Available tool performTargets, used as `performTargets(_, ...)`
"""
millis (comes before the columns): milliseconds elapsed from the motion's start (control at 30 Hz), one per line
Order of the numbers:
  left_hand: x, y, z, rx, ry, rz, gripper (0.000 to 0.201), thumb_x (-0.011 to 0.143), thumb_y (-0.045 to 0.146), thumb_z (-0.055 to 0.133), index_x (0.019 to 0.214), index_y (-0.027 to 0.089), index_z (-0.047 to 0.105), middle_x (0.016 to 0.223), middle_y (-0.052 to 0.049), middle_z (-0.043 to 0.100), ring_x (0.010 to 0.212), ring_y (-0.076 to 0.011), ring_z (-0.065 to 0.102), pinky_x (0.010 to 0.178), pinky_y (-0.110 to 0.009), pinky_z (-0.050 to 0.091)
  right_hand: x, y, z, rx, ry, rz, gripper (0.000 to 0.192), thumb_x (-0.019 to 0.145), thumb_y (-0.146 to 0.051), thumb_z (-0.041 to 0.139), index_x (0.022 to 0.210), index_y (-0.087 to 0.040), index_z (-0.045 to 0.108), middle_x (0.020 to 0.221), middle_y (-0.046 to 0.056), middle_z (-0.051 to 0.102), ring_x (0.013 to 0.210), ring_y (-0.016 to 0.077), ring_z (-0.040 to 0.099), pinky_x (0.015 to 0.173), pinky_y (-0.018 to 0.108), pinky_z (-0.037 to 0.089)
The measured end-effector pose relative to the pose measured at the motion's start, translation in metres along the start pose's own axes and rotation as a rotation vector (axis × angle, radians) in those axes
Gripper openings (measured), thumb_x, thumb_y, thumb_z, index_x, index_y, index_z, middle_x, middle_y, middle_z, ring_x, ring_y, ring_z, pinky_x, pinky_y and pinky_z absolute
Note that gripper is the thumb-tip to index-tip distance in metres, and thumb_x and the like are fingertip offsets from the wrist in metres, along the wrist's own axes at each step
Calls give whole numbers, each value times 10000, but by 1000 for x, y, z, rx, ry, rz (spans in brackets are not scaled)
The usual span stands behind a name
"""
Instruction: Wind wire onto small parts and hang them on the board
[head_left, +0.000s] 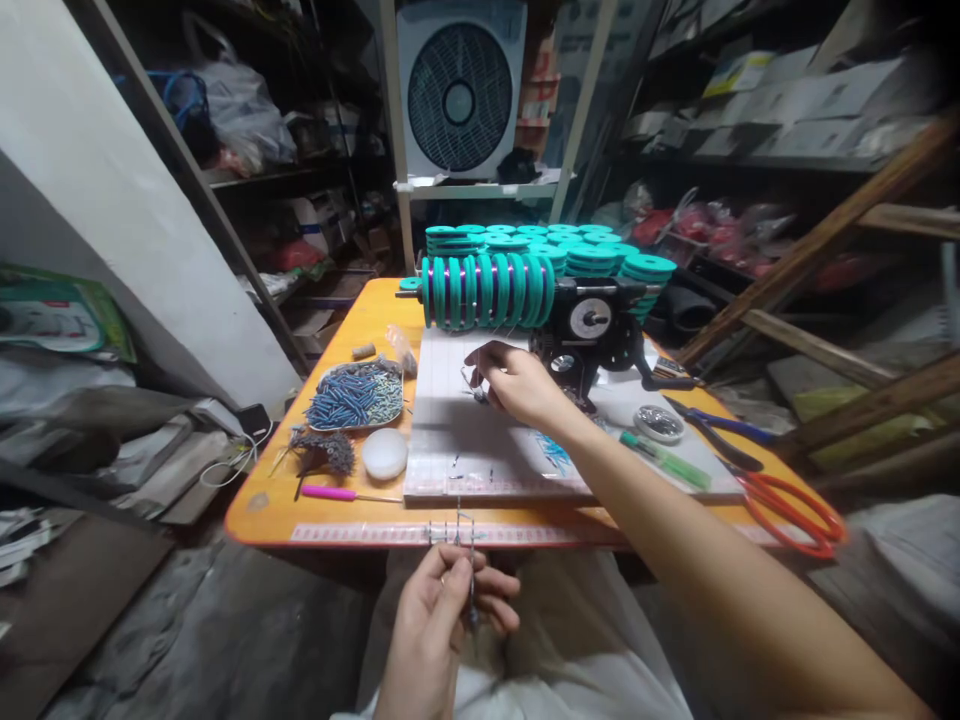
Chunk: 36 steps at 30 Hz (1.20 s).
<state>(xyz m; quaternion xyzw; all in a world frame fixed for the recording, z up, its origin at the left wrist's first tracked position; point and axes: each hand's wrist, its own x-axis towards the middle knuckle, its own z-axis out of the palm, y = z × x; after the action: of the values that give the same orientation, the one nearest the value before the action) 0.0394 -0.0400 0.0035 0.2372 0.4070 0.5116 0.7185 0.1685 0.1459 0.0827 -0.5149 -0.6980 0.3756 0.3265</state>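
My left hand (442, 605) is low, in front of the table edge, with thumb and index finger closed on a thin dark metal wire piece (472, 575) with small cross-pieces and a dark lower end. My right hand (510, 378) reaches over the white board (442, 430), its fingers curled and pinched near a small wire piece (469, 378). What exactly lies between those fingertips is hard to make out. Just behind it stands a black winding machine (574, 340) carrying a row of teal spools (487, 292). Small metal bits (455, 470) lie on the board.
On the orange table (262, 500) are a tray of blue pieces (349, 398), a round white container (385, 455) and a pink-handled tool (330, 493). To the right lie a green cutter (667, 460), pliers (720, 435) and red-handled scissors (795, 515). Teal spools (649, 268) are stacked behind.
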Motion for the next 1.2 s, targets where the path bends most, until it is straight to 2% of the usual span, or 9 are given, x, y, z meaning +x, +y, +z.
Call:
performTargets(267, -2, -15, -12, 158, 69, 89, 293, 816, 423, 602, 917, 160, 523, 856, -102, 699, 698, -166, 655, 694, -273, 519, -33, -9, -7, 168, -162, 30, 552, 849, -561, 358, 1045, -71, 519, 866, 54, 603, 426, -82, 351, 412, 59, 278)
performTargets(400, -7, -29, -30, 695, 278, 447, 303, 848, 394, 559, 1082, 218, 634, 1074, -78, 687, 975, -197, 645, 910, -303, 484, -50, -15, -18, 202, -296, 64, 602, 822, -606, 406, 1001, -46, 533, 763, 37, 579, 410, -79, 340, 400, 62, 264)
performTargets(467, -9, -30, -35, 900, 307, 650, 286, 842, 304, 580, 1108, 246, 668, 1134, -59, 674, 1069, -195, 607, 971, -278, 426, -59, -20, -23, 167, -373, 75, 630, 806, -624, 425, 983, -33, 554, 716, 30, 565, 403, -72, 356, 396, 62, 271)
performTargets(600, -9, -12, -18, 968, 384, 833, 248, 809, 184, 631, 1039, 248, 697, 1027, -60, 665, 1013, -178, 593, 948, -246, 391, -72, -30, -31, 228, -472, 102, 619, 810, -605, 441, 990, -24, 555, 663, 16, 547, 390, -66, 359, 381, 64, 261)
performTargets(700, 1, 10, 11, 942, 282, 922, 360, 797, 211, 656, 1154, 244, 621, 1171, -75, 606, 1107, -200, 547, 976, -271, 381, -78, -37, -34, 361, -537, 116, 577, 822, -563, 458, 982, -13, 527, 622, 2, 532, 383, -68, 346, 368, 64, 242)
performTargets(767, 9, 22, 30, 891, 261, 878, 445, 838, 278, 609, 1273, 221, 534, 1275, -101, 548, 1152, -224, 498, 992, -304, 352, -81, -41, -35, 451, -576, 116, 536, 831, -530, 466, 973, -15, 511, 609, -4, 528, 385, -64, 354, 362, 64, 231)
performTargets(900, 19, 28, 52, 768, 59, 567, 272, 920, 374, 436, 1053, 206, 604, 978, -67, 601, 894, -167, 533, 806, -242, 395, -85, -40, -36, 633, -597, 132, 479, 835, -494, 472, 961, -32, 488, 593, -19, 515, 368, -52, 363, 348, 76, 203)
performTargets(1133, 2, 18, 43, 365, -253, 283, 311, 936, 400, 381, 783, 173, 530, 762, -20, 504, 726, -117, 473, 724, -220, 397, -85, -16, -23, 738, -624, 274, 558, 828, -525, 474, 1073, -24, 483, 526, -48, 474, 304, -58, 253, 331, 94, 128)
performTargets(1200, -1, 17, 40, 298, -272, 245, 326, 943, 397, 367, 777, 167, 528, 738, -17, 505, 702, -107, 481, 712, -221, 396, -84, -12, -19, 723, -622, 301, 633, 822, -540, 478, 1157, -4, 477, 495, -53, 448, 308, -56, 251, 335, 91, 131)
